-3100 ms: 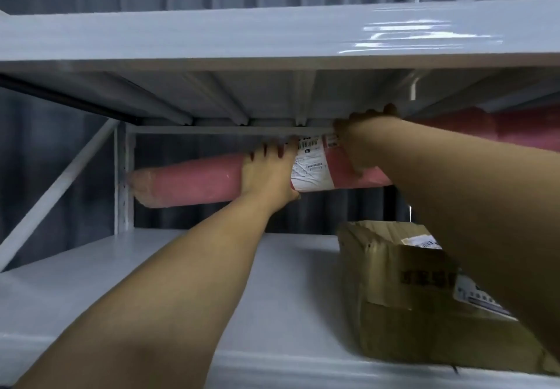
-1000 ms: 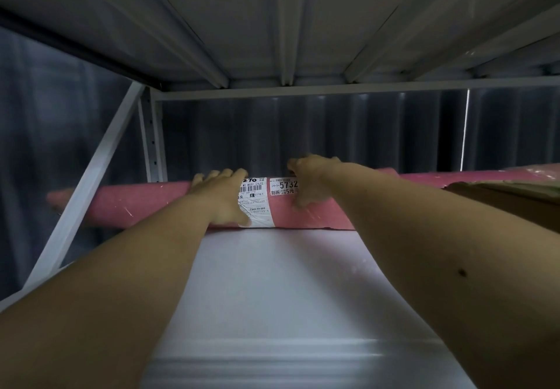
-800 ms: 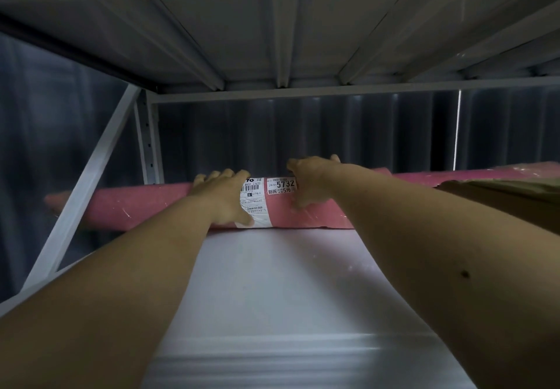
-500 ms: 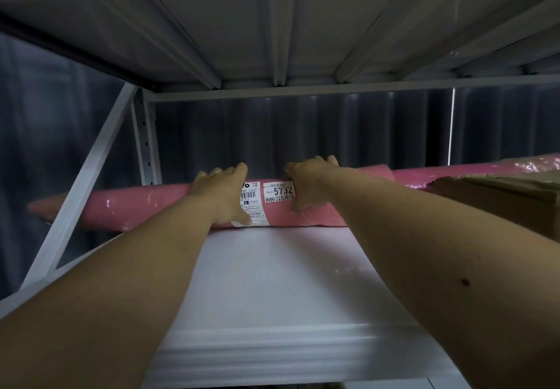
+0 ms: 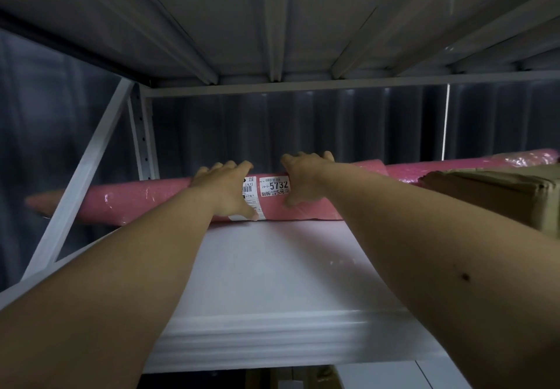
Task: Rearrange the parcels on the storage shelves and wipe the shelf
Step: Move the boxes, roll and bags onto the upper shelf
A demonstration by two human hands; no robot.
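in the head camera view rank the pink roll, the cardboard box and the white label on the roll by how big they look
1. pink roll, longest, sticking out past the shelf's left end.
2. cardboard box, cut off at the right edge and nearer the camera, so unsure.
3. white label, clearly smallest.

Fingertips of left hand (image 5: pixel 225 190) and right hand (image 5: pixel 304 181) hidden behind pink roll parcel (image 5: pixel 145 199). Left part of white label (image 5: pixel 266 190) covered by left hand; small print illegible, only 5732 readable. Far left end of roll crossed by diagonal brace (image 5: pixel 81 182). Second pink roll (image 5: pixel 472 166) partly concealed by cardboard box (image 5: pixel 497 197), itself cut off at right edge. Items below shelf (image 5: pixel 272 273) dark, unidentifiable.
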